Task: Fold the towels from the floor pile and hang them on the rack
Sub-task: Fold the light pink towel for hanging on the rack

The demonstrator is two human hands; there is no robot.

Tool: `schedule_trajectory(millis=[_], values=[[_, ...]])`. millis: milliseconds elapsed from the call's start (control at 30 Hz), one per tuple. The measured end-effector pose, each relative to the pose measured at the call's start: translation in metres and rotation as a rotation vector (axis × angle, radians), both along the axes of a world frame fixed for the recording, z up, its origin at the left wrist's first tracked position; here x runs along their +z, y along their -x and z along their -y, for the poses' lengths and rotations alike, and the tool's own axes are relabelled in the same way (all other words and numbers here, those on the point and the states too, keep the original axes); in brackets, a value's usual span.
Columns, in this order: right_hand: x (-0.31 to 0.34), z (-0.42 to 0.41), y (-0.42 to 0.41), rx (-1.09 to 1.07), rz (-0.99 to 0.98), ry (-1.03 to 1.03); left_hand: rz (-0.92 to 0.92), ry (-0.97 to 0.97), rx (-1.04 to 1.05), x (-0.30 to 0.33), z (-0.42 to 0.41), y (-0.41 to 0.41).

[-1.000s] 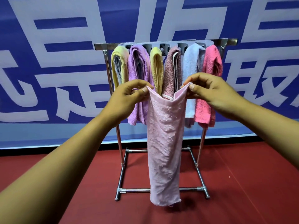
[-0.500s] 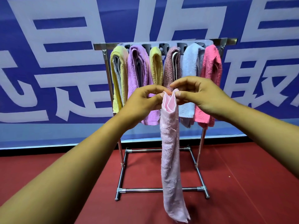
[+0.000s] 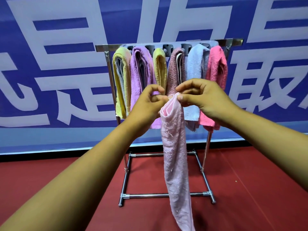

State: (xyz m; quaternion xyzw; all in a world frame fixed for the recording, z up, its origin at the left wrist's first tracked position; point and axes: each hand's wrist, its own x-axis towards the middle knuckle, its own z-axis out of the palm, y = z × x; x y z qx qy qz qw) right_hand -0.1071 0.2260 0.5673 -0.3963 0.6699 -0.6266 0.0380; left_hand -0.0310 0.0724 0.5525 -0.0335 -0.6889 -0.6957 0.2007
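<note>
1. While both hands meet in front of the rack (image 3: 166, 45), the left hand (image 3: 146, 105) and right hand (image 3: 203, 99) pinch the top edge of the pale pink towel (image 3: 175, 155).
2. The towel hangs folded lengthwise, its lower end low over the red floor (image 3: 250, 197), apart from the hung towels.

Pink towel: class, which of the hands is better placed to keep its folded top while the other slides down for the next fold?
Probably right: the right hand pinches the pink towel at its very top; the left hand grips beside it, slightly lower.

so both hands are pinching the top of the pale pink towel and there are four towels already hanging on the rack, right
Not quite: the head view shows six towels on the rack, not four. The rest holds: the left hand and right hand pinch the top of the pale pink towel.
</note>
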Motion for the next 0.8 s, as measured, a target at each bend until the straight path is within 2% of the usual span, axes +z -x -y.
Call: schedule_trajectory(millis=[433, 567, 700, 800], values=[[-0.006, 0.0, 0.003, -0.083, -0.073, -0.017, 0.135, 0.024, -0.134, 0.003, -0.003, -0.006], [-0.01, -0.001, 0.004, -0.033, -0.019, 0.019, 0.164, 0.018, -0.141, 0.004, -0.002, -0.004], [-0.012, -0.002, 0.007, 0.042, 0.044, -0.059, 0.148, 0.108, -0.11, 0.002, -0.001, -0.003], [-0.012, -0.003, 0.007, 0.087, 0.064, -0.128, 0.135, 0.106, -0.11, -0.002, 0.0, -0.001]])
